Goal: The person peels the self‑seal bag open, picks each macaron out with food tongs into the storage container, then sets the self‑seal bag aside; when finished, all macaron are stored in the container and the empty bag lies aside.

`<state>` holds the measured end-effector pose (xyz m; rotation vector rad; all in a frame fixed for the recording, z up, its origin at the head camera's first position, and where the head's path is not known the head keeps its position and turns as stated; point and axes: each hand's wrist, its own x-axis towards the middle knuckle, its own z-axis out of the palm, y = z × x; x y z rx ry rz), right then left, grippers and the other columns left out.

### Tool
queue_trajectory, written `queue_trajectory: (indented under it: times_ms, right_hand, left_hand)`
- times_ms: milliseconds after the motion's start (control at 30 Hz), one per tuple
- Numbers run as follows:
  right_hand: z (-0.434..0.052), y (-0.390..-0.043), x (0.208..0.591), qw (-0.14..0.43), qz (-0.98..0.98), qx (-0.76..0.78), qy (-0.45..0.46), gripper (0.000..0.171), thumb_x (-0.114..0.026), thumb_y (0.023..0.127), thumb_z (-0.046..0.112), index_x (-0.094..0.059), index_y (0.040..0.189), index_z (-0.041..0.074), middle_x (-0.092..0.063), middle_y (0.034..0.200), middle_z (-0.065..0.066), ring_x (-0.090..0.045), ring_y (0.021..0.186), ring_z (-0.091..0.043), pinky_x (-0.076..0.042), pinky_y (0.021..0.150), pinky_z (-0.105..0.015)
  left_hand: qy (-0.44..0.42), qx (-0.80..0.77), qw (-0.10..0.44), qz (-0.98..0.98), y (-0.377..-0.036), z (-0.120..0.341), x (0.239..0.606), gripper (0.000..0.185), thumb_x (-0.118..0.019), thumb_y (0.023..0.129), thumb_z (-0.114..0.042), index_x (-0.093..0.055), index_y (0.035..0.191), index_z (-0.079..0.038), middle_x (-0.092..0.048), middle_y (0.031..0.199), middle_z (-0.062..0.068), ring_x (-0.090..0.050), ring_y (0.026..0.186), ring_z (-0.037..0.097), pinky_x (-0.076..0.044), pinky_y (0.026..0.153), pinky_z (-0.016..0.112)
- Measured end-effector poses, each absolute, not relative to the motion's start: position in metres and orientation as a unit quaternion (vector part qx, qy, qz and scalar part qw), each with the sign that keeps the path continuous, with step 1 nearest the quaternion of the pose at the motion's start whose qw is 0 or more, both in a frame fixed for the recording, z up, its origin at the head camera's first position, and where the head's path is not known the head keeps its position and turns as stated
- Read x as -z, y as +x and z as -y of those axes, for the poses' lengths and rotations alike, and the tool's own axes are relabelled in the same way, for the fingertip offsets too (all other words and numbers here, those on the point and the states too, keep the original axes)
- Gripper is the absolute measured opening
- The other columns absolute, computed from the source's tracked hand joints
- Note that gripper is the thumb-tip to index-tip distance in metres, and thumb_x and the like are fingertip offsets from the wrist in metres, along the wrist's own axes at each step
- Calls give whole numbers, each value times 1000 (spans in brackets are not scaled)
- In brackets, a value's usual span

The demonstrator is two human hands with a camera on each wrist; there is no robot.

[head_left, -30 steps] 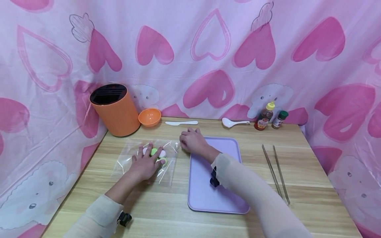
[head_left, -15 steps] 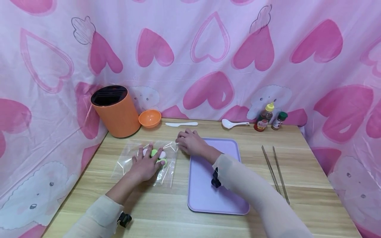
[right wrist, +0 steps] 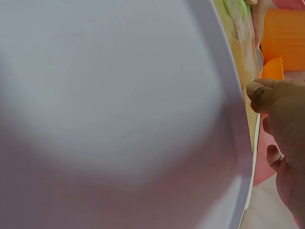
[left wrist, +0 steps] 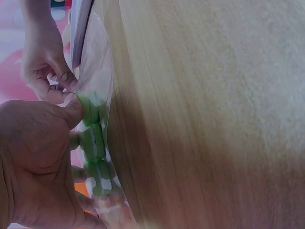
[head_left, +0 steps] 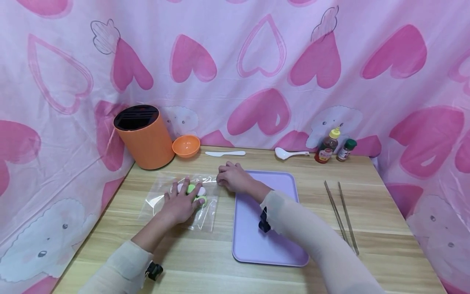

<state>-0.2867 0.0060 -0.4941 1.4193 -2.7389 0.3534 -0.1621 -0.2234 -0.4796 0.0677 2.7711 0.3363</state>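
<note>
A clear plastic bag lies on the table with several small, round, green and white pieces inside. My left hand rests over the bag with its fingers spread, on and around the pieces. Seen from the left wrist, the green pieces stand in a row under the film, beside the fingers. At the bag's upper right corner, thumb and forefinger of my right hand pinch the film's edge. The right wrist view shows that pinch of the right hand close up, the other fingers curled.
Under my right forearm lies a lilac tray. Metal tongs lie to its right. Along the back stand an orange knife block, orange bowl, white knife, white spoon, syrup bottle and green-capped jar.
My right hand has shifted slightly left to the bag's corner, and the film's creases have changed. The left hand has stayed in place over the pieces.
</note>
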Motion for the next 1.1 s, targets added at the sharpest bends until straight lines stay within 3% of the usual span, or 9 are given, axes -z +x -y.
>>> queue_trajectory:
  times_ms: [500, 800, 1100]
  right_hand:
    - [-18, -288, 495, 33, 878, -101, 467, 6, -76, 106, 23, -82, 107, 23, -79, 115, 8, -60, 106, -19, -48, 92, -44]
    - [-23, -286, 492, 43, 866, -99, 488, 11, -76, 106, 22, -84, 114, 23, -79, 122, 7, -61, 109, -19, -50, 91, -44]
    - [-14, -277, 487, 51, 827, -112, 548, 11, -79, 104, 23, -85, 113, 23, -78, 115, 7, -58, 102, -20, -49, 81, -38]
  left_hand:
    - [24, -126, 182, -975, -161, 224, 475, 71, -43, 117, -57, -22, 178, -29, 0, 186, 26, 7, 166, 66, -9, 125, 90]
    - [30, -122, 181, -975, -163, 225, 476, 71, -44, 117, -57, -24, 178, -28, -1, 185, 28, 5, 166, 66, -10, 123, 92]
    - [114, -125, 119, -978, -164, 225, 479, 58, -50, 117, -44, -37, 173, -36, -6, 186, 23, -1, 168, 61, -6, 121, 95]
